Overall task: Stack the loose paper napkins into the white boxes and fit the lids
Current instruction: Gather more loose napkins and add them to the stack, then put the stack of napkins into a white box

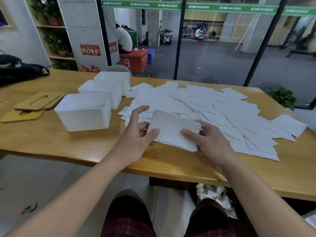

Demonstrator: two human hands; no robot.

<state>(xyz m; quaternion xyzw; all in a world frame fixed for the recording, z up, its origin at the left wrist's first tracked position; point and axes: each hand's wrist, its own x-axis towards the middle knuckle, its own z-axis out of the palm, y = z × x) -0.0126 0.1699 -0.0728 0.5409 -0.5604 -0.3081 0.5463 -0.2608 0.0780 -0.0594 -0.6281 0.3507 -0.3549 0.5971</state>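
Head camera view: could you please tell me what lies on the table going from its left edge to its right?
Black bag → wooden lids → nearest white box → left hand → held napkin stack → right hand → loose napkins.

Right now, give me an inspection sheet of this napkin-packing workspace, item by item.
Surface: wooden table, bare at the near left.
Job's things: three white boxes, open, in a row; wooden lids lying left of them; loose napkins spread across the right.
Clutter: black bag at far left.
Hands: left hand and right hand hold a napkin stack.
Cables: nothing seen.
Surroundings: glass wall, potted plant, fire extinguishers.
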